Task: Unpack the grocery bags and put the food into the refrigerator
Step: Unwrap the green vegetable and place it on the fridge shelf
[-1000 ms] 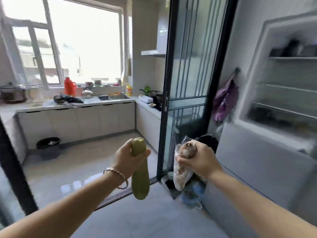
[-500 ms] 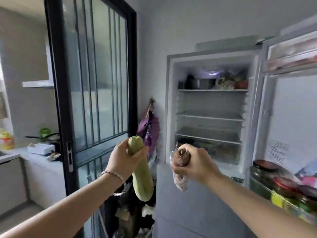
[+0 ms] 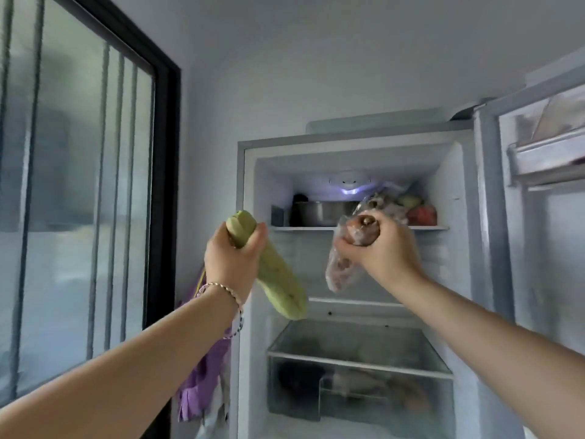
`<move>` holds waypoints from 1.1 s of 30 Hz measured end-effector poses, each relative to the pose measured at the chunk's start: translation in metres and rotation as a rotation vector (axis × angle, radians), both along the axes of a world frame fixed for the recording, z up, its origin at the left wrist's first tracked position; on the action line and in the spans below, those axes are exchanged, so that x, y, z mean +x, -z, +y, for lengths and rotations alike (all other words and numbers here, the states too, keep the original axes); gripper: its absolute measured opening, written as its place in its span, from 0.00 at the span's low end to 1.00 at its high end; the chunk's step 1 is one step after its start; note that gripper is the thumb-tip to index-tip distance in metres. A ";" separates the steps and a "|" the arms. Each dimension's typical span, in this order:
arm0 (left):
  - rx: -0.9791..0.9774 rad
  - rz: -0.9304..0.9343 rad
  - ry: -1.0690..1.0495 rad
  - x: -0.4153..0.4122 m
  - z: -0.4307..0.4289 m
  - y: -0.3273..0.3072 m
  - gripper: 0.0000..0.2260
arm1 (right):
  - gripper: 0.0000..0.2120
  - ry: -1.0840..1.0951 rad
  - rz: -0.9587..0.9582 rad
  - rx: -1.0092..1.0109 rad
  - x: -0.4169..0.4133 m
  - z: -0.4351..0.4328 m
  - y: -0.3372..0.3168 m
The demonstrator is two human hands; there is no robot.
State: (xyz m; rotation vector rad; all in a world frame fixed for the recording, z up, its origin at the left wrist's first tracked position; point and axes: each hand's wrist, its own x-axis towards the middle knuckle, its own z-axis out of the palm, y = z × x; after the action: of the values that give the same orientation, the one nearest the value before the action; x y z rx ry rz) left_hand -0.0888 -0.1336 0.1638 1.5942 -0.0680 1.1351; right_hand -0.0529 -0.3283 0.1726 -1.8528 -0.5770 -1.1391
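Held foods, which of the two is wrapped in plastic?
The brownish food in the right hand: clear plastic covers it and hangs below the grip. The long green squash in the left hand is bare.

The refrigerator (image 3: 348,144) stood ahead, its door (image 3: 554,248) to the right, a glass door (image 3: 79,185) to the left. Before the shelves, the left hand (image 3: 231,258) held a squash (image 3: 278,280) left of the right hand's (image 3: 383,251) bag (image 3: 340,270). On the top shelf sat a pot (image 3: 319,213) (produce (image 3: 418,210) beside it, rightward).
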 end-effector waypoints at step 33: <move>0.426 0.470 0.060 0.325 -0.040 -0.112 0.29 | 0.20 0.110 -0.333 0.188 0.265 -0.027 -0.097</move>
State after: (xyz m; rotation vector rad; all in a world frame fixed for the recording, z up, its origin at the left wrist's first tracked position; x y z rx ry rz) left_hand 0.2364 -0.1732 0.2754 2.1886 -0.0486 0.7009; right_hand 0.2126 -0.3552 0.2694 -1.5606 -0.5358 -1.5371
